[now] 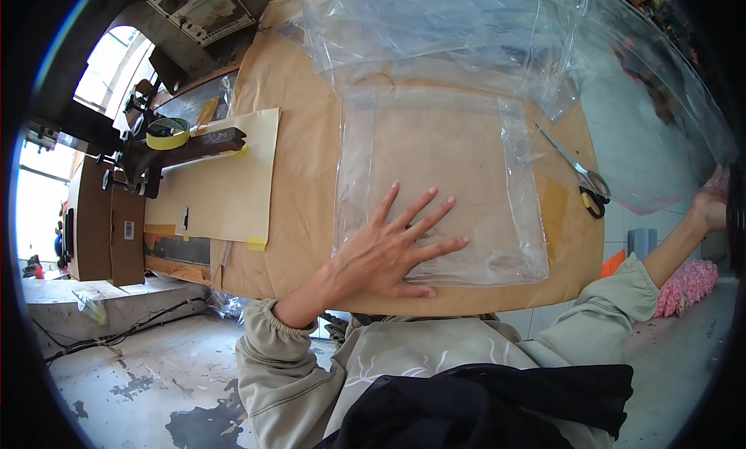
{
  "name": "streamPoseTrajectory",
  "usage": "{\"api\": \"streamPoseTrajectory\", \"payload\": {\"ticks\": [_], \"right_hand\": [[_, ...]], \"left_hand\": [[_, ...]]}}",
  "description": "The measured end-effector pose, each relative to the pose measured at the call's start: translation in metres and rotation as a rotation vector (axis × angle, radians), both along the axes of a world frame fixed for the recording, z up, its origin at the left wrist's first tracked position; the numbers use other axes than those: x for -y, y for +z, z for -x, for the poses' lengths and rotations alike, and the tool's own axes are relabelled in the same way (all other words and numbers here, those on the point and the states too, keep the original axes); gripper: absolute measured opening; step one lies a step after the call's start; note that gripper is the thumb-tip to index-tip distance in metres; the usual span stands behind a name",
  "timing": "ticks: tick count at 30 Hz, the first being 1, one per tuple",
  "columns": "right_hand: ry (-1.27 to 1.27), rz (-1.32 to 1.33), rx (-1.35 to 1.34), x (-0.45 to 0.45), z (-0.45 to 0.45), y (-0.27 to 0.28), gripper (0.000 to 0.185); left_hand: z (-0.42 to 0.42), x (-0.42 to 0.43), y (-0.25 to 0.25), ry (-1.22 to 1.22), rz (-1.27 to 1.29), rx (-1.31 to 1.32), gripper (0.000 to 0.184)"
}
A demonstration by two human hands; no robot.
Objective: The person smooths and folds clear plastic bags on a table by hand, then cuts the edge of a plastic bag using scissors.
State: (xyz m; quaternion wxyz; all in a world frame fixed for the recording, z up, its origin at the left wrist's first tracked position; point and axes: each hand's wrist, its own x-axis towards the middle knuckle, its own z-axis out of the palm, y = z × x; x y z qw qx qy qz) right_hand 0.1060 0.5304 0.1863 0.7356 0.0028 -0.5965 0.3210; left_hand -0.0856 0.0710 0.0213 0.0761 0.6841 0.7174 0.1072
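Note:
My left hand (pixel 388 251) lies with fingers spread on a clear plastic bag (pixel 443 161), pressing its lower left part against the brown paper-covered table (pixel 303 177). Out at the far right, my right hand (pixel 711 204) is stretched beside the edge of a large clear plastic sheet (pixel 645 130); its fingers are mostly hidden at the dark image border. Between the bag and the table's right edge rest scissors (pixel 575 165) with dark handles. Crumpled clear plastic (pixel 435 33) is heaped beyond the bag.
A dark metal device (pixel 194 147) with a yellow tape roll (pixel 168 134) stands at the left over a tan sheet (pixel 233 192). Below it are cardboard boxes (pixel 127 231). A pink fluffy item (pixel 688 287) is at the lower right, near my right forearm.

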Motion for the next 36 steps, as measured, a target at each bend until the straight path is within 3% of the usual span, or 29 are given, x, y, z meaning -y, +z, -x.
{"api": "streamPoseTrajectory", "payload": {"ticks": [4,7,10,19,28,31,36], "right_hand": [[-0.055,0.153,-0.043,0.018,0.006,-0.001,0.022],[-0.015,0.091,0.080,0.006,-0.006,-0.002,0.025],[-0.055,0.146,-0.033,0.023,0.008,0.000,0.024],[0.041,-0.050,0.117,-0.002,-0.010,-0.004,0.022],[-0.065,0.032,-0.043,0.024,0.012,-0.003,0.026],[-0.053,-0.077,0.115,0.011,-0.003,-0.006,0.031],[-0.082,-0.034,0.101,0.011,-0.003,-0.008,0.034]], "left_hand": [[-0.001,0.000,0.001,0.007,0.003,0.003,0.070],[-0.001,0.000,0.002,0.008,0.003,0.013,0.069],[-0.001,0.000,0.002,0.009,0.000,0.019,0.069],[0.000,0.000,0.003,0.010,-0.001,0.029,0.069],[-0.001,0.000,0.004,0.007,0.002,0.027,0.069],[-0.001,0.000,0.003,0.011,0.002,0.027,0.069],[-0.001,0.000,0.003,0.014,0.002,0.028,0.070]]}}
